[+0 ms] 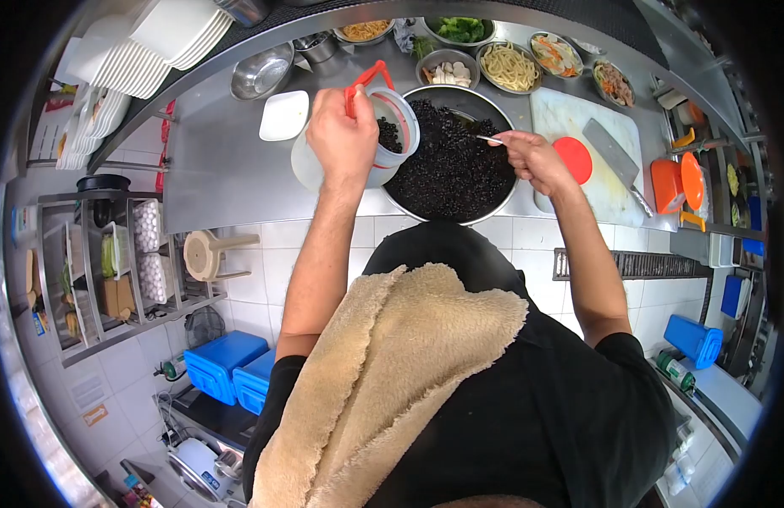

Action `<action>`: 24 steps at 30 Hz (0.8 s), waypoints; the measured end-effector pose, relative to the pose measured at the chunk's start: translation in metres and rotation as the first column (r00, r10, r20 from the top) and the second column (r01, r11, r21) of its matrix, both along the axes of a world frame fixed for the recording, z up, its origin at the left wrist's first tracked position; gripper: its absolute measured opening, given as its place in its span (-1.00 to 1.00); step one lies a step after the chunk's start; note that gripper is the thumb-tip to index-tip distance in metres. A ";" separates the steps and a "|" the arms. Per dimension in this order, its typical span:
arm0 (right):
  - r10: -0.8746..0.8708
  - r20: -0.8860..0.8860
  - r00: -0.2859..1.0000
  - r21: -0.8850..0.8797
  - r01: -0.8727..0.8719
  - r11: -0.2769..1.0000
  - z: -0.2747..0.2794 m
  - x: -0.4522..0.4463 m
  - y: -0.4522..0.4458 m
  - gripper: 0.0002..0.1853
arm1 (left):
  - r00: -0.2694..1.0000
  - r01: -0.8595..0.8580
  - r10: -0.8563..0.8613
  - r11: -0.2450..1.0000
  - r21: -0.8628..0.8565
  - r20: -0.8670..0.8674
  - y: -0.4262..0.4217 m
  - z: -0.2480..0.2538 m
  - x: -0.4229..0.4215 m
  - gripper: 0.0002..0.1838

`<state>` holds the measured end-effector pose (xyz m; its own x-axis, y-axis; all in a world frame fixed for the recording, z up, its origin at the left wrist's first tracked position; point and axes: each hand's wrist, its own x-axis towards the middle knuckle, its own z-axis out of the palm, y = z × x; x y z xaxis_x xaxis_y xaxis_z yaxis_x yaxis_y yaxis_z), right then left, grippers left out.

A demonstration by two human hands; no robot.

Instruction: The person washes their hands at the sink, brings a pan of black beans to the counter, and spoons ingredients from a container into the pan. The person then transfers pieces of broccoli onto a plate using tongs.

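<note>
From afar I see my left hand [343,129] clamped on a red handle [371,76], seemingly to steady the container [406,127] at the left edge of the wide bowl [504,196], near the black food [447,165]; my right hand [534,159] pinches a metal utensil [488,139] over it.

Bowl: wide, round [491,102], pale-rimmed, standing upright at the near edge of the bench [231,186], roughly midway between its left and right ends.
Dark grains: a glossy black mass [447,169] covering most of the bowl's base, wetter toward the far rim.
Container: translucent plastic [412,127], red handle [382,72], tilted at the bowl's left rim, more dark grains inside.
Spoon: slim, silvery utensil [491,140] slanting over the bowl's right side; its tip is hard to make out.
</note>
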<state>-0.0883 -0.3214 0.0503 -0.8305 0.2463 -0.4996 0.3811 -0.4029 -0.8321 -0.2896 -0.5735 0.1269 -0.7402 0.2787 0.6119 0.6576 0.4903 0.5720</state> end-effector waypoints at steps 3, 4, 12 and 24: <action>-0.045 -0.012 0.999 0.114 0.046 0.992 0.034 0.001 0.002 -0.76 | 1.000 0.001 -0.001 1.000 0.015 0.004 0.003 -0.001 0.000 -0.74; -0.035 -0.039 0.999 0.128 0.040 0.991 0.044 0.000 0.002 -0.76 | 1.000 0.001 -0.001 1.000 0.022 0.004 0.004 -0.001 0.001 -0.72; 0.243 -0.379 0.893 0.734 0.131 0.666 0.046 -0.033 -0.075 -0.71 | 1.000 -0.019 0.019 0.999 0.026 -0.019 0.000 -0.003 -0.002 -0.74; 0.443 -0.291 0.848 0.953 0.214 0.216 0.039 -0.034 -0.107 -0.71 | 1.000 -0.003 0.004 0.997 0.073 -0.015 -0.006 -0.003 0.003 -0.78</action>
